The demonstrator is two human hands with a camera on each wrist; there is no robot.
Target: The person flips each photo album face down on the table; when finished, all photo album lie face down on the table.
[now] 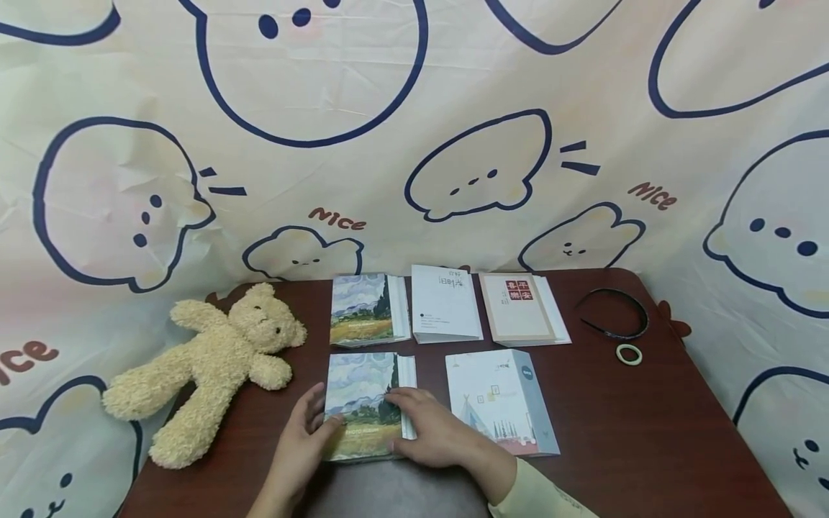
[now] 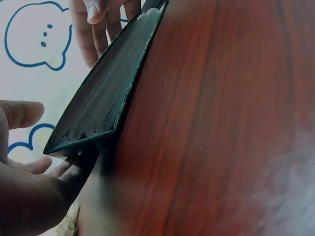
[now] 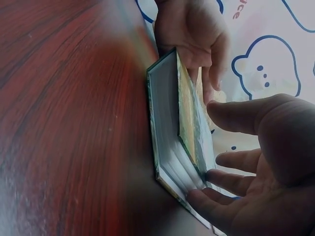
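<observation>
A photo album (image 1: 363,414) with a painted landscape on its cover lies near the front of the table. Its front cover is narrower than the back, so a white strip shows along the right side. At its spine is my left hand (image 1: 301,439), the fingers touching the spine and the thumb held over the cover, as the left wrist view (image 2: 34,191) shows. My right hand (image 1: 434,428) lies at the opposite side, its fingertips touching the cover near the fore edge. In the right wrist view its thumb (image 3: 236,115) stands clear of the album (image 3: 189,123).
Behind lie a matching landscape album (image 1: 361,309), a white album (image 1: 445,306) and a beige one (image 1: 518,308). A pale album with a tent drawing (image 1: 495,403) is at right. A teddy bear (image 1: 216,360) lies left; a black headband (image 1: 644,316) and pale ring (image 1: 629,355) lie far right.
</observation>
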